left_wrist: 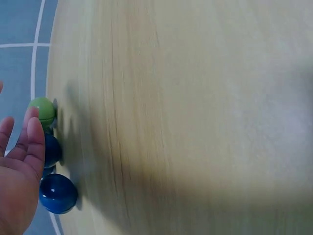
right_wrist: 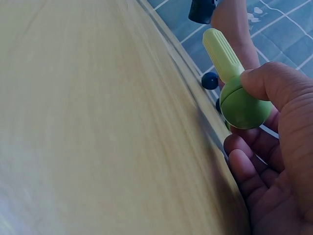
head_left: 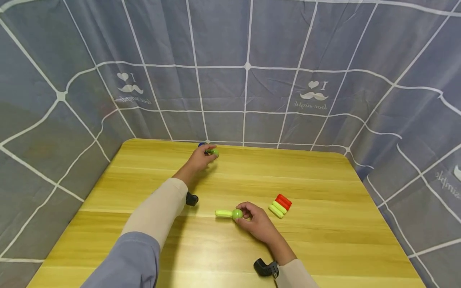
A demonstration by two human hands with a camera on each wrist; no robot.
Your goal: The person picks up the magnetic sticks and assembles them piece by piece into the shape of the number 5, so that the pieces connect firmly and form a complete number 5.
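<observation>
My right hand [head_left: 257,224] pinches a green ball [head_left: 237,215] between thumb and fingers above the middle of the table. A ribbed yellow-green rod [right_wrist: 222,54] sticks out from that ball. At the table's far edge my left hand [head_left: 202,159] reaches over a small group of balls. Its fingertips lie at another green ball [left_wrist: 45,110], fingers fairly straight in the left wrist view. Beside them sit dark blue balls [left_wrist: 58,194], partly hidden by the hand. To the right of my right hand lies a row of short yellow-green rods [head_left: 276,209] and red rods [head_left: 283,201].
The wooden table [head_left: 306,248] has a far edge right behind the balls. A grey-blue curtain [head_left: 223,88] with white lines hangs around its back and sides. Black wrist devices [head_left: 264,268] protrude beside both forearms.
</observation>
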